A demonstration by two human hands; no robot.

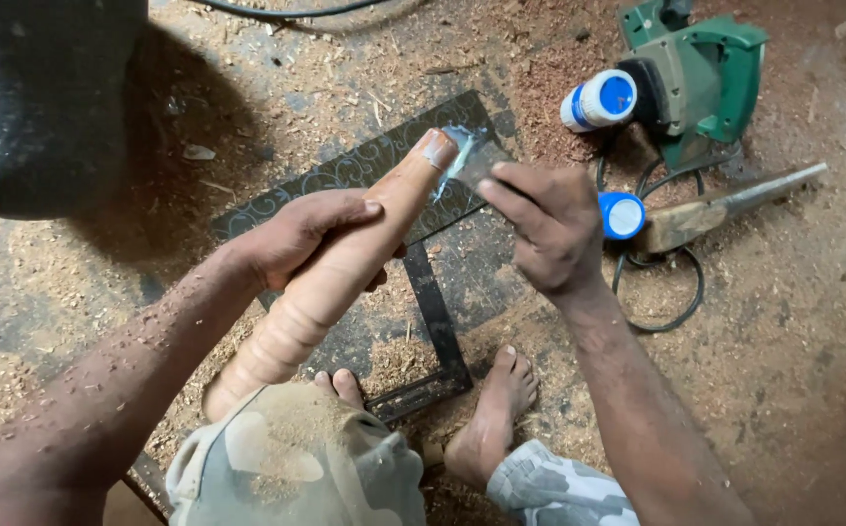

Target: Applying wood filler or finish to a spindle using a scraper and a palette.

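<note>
Sawdust and wood chips cover the floor (812, 321) all around me, and I look down at it from my head. My left hand (311, 234) holds a long, round wooden leg (330, 278), with my fingers curled tight around its middle. The wood is tilted, its bottom end down by my knee and its top end up by my other hand. My right hand (549, 219) pinches a small flat scrap (471, 161) with white glue on it, and the scrap touches the top end of the wood. Under the wood lies a dark frame with curly patterns (364, 166). My bare feet (491, 419) rest on the floor near its corner. A blue cap (622, 215) sits just beside my right hand. A white jar with a blue lid (598, 99) lies next to a green power tool (700, 73). A chisel (725, 205) lies close to the cap, over a black cord (681, 312).
</note>
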